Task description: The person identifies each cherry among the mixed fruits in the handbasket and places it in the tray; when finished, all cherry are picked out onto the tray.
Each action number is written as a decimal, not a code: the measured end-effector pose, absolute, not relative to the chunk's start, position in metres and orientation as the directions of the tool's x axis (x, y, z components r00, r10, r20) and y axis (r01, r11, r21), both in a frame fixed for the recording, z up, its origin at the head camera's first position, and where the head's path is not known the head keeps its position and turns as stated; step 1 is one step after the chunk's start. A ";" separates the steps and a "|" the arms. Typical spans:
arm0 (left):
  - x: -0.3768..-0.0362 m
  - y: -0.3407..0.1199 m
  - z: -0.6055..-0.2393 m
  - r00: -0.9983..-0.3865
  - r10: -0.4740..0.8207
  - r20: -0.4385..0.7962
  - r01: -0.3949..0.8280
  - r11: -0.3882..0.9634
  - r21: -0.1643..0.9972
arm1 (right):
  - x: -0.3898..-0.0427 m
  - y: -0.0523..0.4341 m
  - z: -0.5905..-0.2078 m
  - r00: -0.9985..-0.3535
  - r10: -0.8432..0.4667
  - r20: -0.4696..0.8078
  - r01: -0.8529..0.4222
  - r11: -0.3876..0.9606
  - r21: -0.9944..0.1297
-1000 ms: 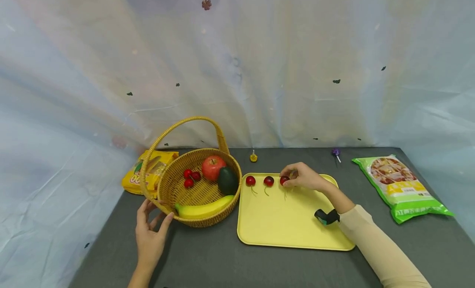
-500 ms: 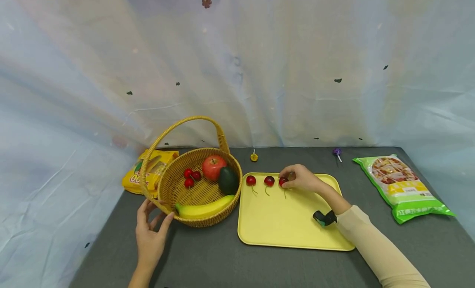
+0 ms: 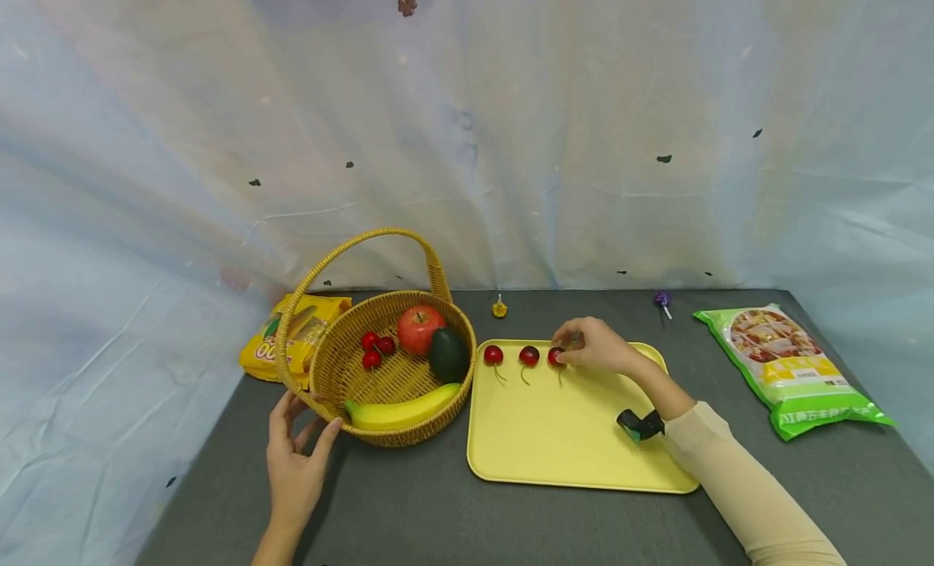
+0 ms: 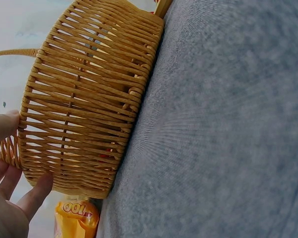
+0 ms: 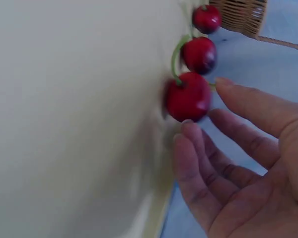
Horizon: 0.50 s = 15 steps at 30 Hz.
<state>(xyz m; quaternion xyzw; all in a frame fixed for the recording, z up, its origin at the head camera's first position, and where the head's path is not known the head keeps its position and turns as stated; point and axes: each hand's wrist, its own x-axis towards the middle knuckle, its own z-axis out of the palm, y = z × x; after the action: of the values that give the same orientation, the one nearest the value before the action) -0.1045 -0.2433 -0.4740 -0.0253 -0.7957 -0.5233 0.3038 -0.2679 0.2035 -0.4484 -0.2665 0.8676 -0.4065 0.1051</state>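
My left hand point(image 3: 293, 460) holds the left side of the wicker basket point(image 4: 84, 104), its thumb and fingers on either side of the handle's foot. Inside the basket lie a banana point(image 3: 401, 409), an avocado point(image 3: 448, 355), a red apple point(image 3: 420, 330) and a cluster of small cherries point(image 3: 372, 358). On the yellow tray point(image 3: 554, 436), three cherries with stems stand in a row along the far edge. The rightmost cherry point(image 5: 188, 96) is beside my right hand point(image 3: 600, 347); a fingertip is at its edge and the thumb is apart from it.
A yellow snack bag point(image 3: 292, 339) lies behind the basket at the left. Beyond the tray are a yellow lollipop point(image 3: 499, 308) and a purple lollipop point(image 3: 662, 300). A green food bag point(image 3: 791, 363) lies at the right. A curtain point(image 3: 467, 144) hangs behind the table.
The rightmost cherry has shifted slightly left, towards the others. My right hand has since drawn back a little from it, to the right. The left hand and basket have stayed put.
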 end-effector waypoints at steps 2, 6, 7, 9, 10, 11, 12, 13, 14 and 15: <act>-0.104 -0.244 -0.473 -0.813 -0.277 0.512 0.358 0.454 0.816 | -0.270 0.203 -0.441 -0.839 -0.542 0.053 -0.386 0.523 -0.760; -0.104 -0.244 -0.473 -0.815 -0.276 0.510 0.362 0.447 0.818 | -0.274 0.195 -0.424 -0.836 -0.539 0.104 -0.406 0.478 -0.779; -0.104 -0.244 -0.473 -0.815 -0.274 0.512 0.362 0.449 0.817 | -0.275 0.190 -0.419 -0.830 -0.545 0.116 -0.410 0.456 -0.790; -0.104 -0.245 -0.474 -0.814 -0.271 0.514 0.368 0.445 0.816 | -0.277 0.178 -0.410 -0.816 -0.563 0.131 -0.413 0.409 -0.814; -0.104 -0.245 -0.475 -0.812 -0.270 0.517 0.370 0.447 0.814 | -0.278 0.170 -0.406 -0.803 -0.578 0.142 -0.420 0.382 -0.823; -0.104 -0.245 -0.475 -0.809 -0.266 0.524 0.375 0.452 0.809 | -0.279 0.160 -0.403 -0.788 -0.596 0.152 -0.427 0.352 -0.833; -0.104 -0.245 -0.475 -0.808 -0.264 0.527 0.379 0.452 0.808 | -0.280 0.150 -0.399 -0.771 -0.616 0.162 -0.433 0.321 -0.843; -0.105 -0.245 -0.476 -0.807 -0.263 0.528 0.382 0.449 0.808 | -0.280 0.139 -0.395 -0.754 -0.635 0.170 -0.439 0.294 -0.849; -0.105 -0.245 -0.476 -0.807 -0.262 0.529 0.384 0.447 0.808 | -0.281 0.128 -0.392 -0.732 -0.656 0.181 -0.450 0.268 -0.852; -0.105 -0.245 -0.476 -0.808 -0.262 0.528 0.383 0.446 0.809 | -0.281 0.115 -0.389 -0.710 -0.678 0.190 -0.459 0.240 -0.856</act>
<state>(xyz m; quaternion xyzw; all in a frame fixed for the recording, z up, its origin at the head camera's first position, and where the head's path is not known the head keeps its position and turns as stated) -0.1054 -0.2453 -0.4758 -0.0382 -0.7928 -0.5248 0.3076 -0.2815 0.1151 -0.3892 -0.3645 0.7797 -0.4971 0.1104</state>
